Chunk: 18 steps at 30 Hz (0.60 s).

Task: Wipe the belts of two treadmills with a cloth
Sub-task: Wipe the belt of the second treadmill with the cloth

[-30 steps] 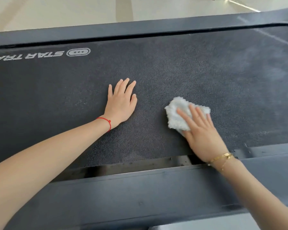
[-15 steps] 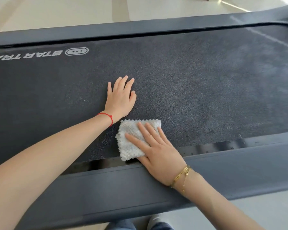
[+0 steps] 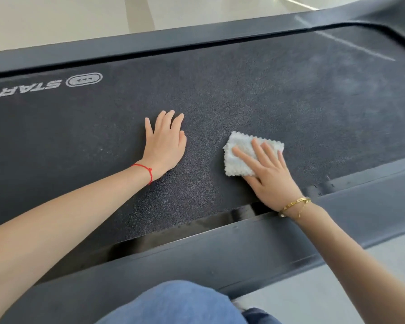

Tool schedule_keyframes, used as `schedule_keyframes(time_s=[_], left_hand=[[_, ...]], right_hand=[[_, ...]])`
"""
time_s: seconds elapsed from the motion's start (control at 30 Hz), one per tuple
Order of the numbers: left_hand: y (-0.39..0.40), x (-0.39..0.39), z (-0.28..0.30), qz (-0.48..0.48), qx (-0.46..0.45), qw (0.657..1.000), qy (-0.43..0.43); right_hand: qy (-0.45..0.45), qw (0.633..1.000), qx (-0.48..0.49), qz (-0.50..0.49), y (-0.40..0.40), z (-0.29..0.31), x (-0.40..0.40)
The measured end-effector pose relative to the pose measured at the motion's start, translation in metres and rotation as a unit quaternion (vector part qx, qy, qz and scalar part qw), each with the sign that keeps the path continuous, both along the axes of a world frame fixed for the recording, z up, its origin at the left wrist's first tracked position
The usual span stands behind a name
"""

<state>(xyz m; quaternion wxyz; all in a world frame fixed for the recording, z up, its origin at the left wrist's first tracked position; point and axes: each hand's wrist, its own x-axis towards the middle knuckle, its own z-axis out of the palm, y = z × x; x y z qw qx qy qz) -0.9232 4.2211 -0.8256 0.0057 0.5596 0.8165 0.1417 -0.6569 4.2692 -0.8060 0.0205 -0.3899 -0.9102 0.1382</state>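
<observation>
A dark textured treadmill belt fills the head view, with white lettering at its far left. My left hand lies flat on the belt near the middle, fingers straight, a red string round the wrist. To its right my right hand presses a folded white fluffy cloth onto the belt with straight fingers. The cloth's right part is hidden under those fingers. A gold bracelet circles the right wrist.
The near side rail of the treadmill runs across the front, with a shiny gap between it and the belt. The far rail borders pale floor beyond. My blue-jeaned knee shows at the bottom edge.
My right hand slid the cloth left toward the left wrist, then back to the right and slightly away from the near rail. The left hand stayed flat in place.
</observation>
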Motion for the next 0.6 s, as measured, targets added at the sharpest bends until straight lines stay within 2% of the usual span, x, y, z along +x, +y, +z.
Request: schedule_keyframes(time_s=[0.1,0.2,0.33,0.47,0.53,0.6], left_hand=[[0.009,0.014,0.003,-0.065,0.002,0.998,0.006],[0.021,0.029,0.006,-0.083,-0.014,0.996,-0.012],[0.036,0.043,0.010,-0.081,-0.036,0.996,-0.021],[0.046,0.051,0.009,-0.052,-0.052,0.997,-0.030],[0.050,0.055,0.007,-0.038,-0.052,0.997,-0.036],[0.055,0.058,0.006,-0.026,-0.053,0.998,-0.035]], right_hand=[[-0.001,0.999,-0.001,0.048,-0.023,0.000,0.002],[-0.006,1.000,-0.004,0.029,-0.021,0.001,0.011],[-0.016,0.995,0.016,-0.092,0.008,0.001,0.043],[-0.024,0.971,-0.011,-0.237,0.053,0.005,0.059],[-0.035,0.971,-0.003,-0.237,0.053,0.001,0.049],[-0.024,0.984,0.006,-0.178,0.040,-0.002,0.034]])
